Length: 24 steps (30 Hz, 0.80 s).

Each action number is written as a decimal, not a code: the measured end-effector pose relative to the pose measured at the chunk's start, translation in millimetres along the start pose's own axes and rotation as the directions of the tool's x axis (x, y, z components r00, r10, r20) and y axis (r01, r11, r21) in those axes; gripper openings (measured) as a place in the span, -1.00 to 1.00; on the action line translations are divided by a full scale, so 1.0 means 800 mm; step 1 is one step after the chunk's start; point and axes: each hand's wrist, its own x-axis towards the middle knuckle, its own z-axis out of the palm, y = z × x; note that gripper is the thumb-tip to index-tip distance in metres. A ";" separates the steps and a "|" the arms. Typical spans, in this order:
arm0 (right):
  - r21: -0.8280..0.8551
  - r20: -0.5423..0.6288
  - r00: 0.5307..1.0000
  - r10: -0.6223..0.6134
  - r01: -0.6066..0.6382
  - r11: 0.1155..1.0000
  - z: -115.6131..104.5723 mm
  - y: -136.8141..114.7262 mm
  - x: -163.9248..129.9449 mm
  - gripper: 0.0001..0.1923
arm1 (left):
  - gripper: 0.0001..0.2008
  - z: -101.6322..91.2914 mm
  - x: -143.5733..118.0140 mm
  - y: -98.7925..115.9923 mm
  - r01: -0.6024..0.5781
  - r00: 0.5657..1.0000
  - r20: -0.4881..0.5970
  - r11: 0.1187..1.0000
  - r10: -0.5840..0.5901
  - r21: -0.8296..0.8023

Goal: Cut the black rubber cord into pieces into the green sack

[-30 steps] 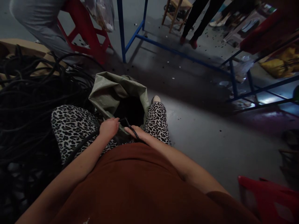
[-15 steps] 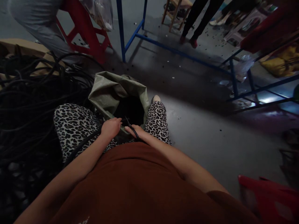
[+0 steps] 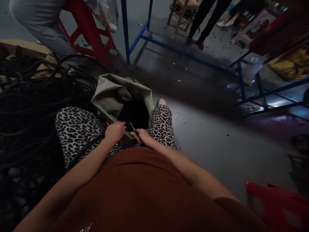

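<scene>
black rubbery cable (image 3: 84, 149) gripped in curled left hand (image 3: 115, 132); right hand (image 3: 142, 135) pinches thin scissors (image 3: 135, 132) over woven sack (image 3: 116, 93).

Black-and-white leopard-print trousers (image 3: 74, 129) flank an olive-green sack (image 3: 113, 93), beside black cables (image 3: 29, 106), under a rust-brown shirt (image 3: 135, 190), with blue racks (image 3: 149, 38), red stools (image 3: 91, 35) and a grey floor (image 3: 212, 135).

Both hands, left (image 3: 115, 131) and right (image 3: 142, 135), curl closed between the knees.

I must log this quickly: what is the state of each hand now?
Left hand: closed on a black cable.
Right hand: closed around a thin dark tool, maybe cutters; cannot tell exactly.
</scene>
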 end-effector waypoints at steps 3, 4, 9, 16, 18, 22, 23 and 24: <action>-0.005 -0.007 1.000 0.017 -0.017 1.000 -0.004 -0.003 -0.002 -0.56 | -0.60 0.000 0.001 -0.001 0.024 1.000 0.015 1.000 -0.024 -0.002; 0.009 -0.007 0.999 0.033 -0.033 0.999 -0.005 -0.004 -0.002 -0.55 | -0.60 -0.001 0.001 -0.001 0.031 0.999 0.017 1.000 -0.030 -0.003; 0.200 0.116 0.978 0.175 -0.195 0.960 -0.004 -0.006 -0.003 -0.40 | -0.61 -0.004 0.001 0.000 0.072 0.997 0.028 0.997 -0.072 -0.020; 0.146 0.126 0.990 0.070 -0.088 0.985 0.001 0.002 0.003 -0.43 | -0.61 -0.010 0.002 0.000 0.159 0.986 0.044 0.987 -0.159 -0.013; 0.110 0.140 0.989 0.044 -0.060 0.992 0.000 0.001 0.002 -0.44 | -0.63 -0.010 0.002 0.001 0.152 0.988 0.043 0.988 -0.151 -0.008; 0.114 0.160 0.986 0.048 -0.066 0.991 -0.003 -0.004 -0.001 -0.45 | -0.64 -0.010 0.001 0.002 0.135 0.990 0.038 0.991 -0.135 -0.006; 0.115 0.161 0.986 0.047 -0.066 0.991 -0.004 -0.005 -0.001 -0.45 | -0.64 -0.010 0.001 0.002 0.133 0.990 0.038 0.991 -0.132 -0.007; 0.114 0.162 0.986 0.043 -0.062 0.992 -0.004 -0.005 -0.002 -0.45 | -0.64 -0.010 0.001 0.003 0.131 0.991 0.038 0.991 -0.131 -0.009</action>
